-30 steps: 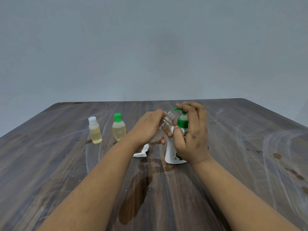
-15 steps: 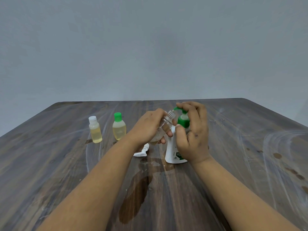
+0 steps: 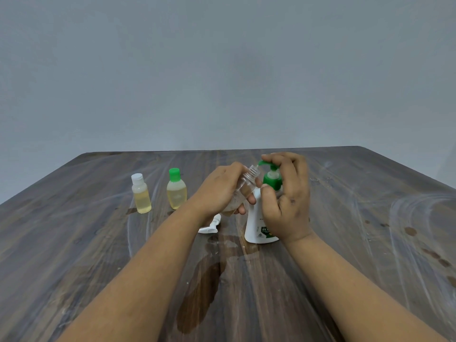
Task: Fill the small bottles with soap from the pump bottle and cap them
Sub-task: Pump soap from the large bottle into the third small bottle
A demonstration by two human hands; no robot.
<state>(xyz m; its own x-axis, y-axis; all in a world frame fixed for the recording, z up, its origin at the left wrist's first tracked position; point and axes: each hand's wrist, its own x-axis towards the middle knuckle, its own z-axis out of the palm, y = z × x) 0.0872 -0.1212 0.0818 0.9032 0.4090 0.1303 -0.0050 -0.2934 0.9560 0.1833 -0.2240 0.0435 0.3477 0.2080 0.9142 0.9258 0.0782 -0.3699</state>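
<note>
Head view: the step in hand looks like filling the third small bottle. The left hand has its fingers curled round an uncapped clear bottle, tilted so its threaded mouth sits just under the green spout of the pump bottle, which stands on the worktop near the middle. The right hand is wrapped over the pump, fingers curled across the green pump head and thumb against the collar. The clear bottle holds only a little liquid low down, so I judge more strokes are needed, with the mouth kept under the spout to avoid drips. A white cap lies on the worktop just left of the pump bottle, ready for closing. Two filled, capped bottles stand at far left: a white-capped one and a green-capped one
</note>
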